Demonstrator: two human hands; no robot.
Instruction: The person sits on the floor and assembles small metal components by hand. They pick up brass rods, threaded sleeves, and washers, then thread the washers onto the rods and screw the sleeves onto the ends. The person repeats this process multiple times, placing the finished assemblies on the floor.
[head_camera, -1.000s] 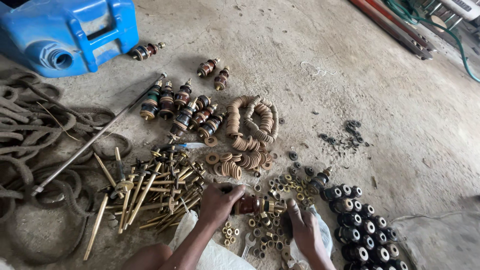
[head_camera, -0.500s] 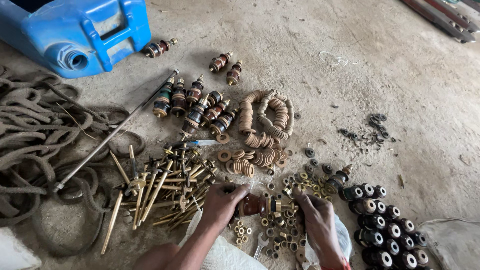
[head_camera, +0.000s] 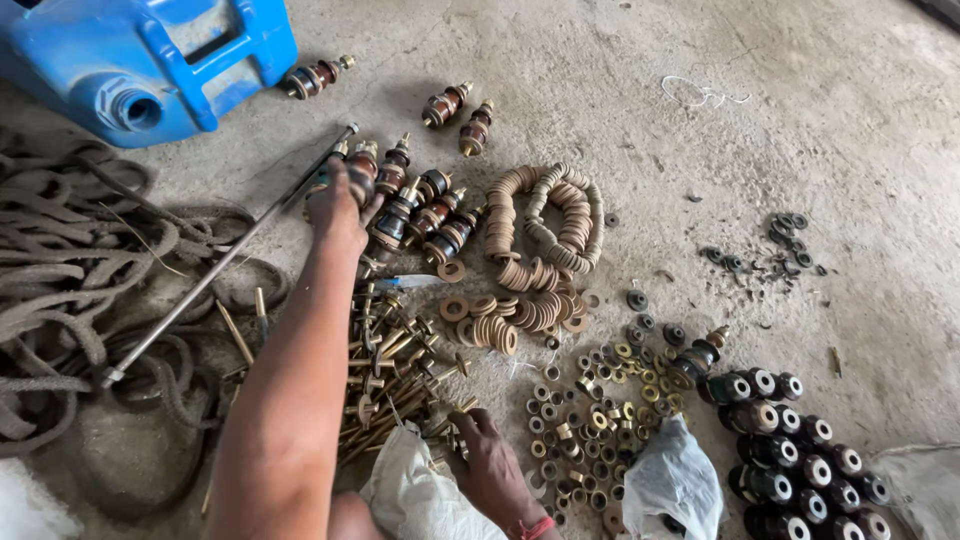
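Your left hand has left the pile in front of you and now reaches far forward, arm stretched across the brass rods, its fingers closed around the end of one assembled brown bushing in the row of bushings lying on the concrete floor. Half a second ago that hand was low, near your knees, beside the small brass nuts; the bushing row lay untouched then. Just left of your left hand runs the long steel rod, and beyond it the blue jerrycan. Your right hand has stayed low, resting on the white sack at the near edge of the brass nuts and washers; its fingers curl downward, and you cannot tell whether they grip anything. Right of it lie the black spools; ahead, the stacked tan rings
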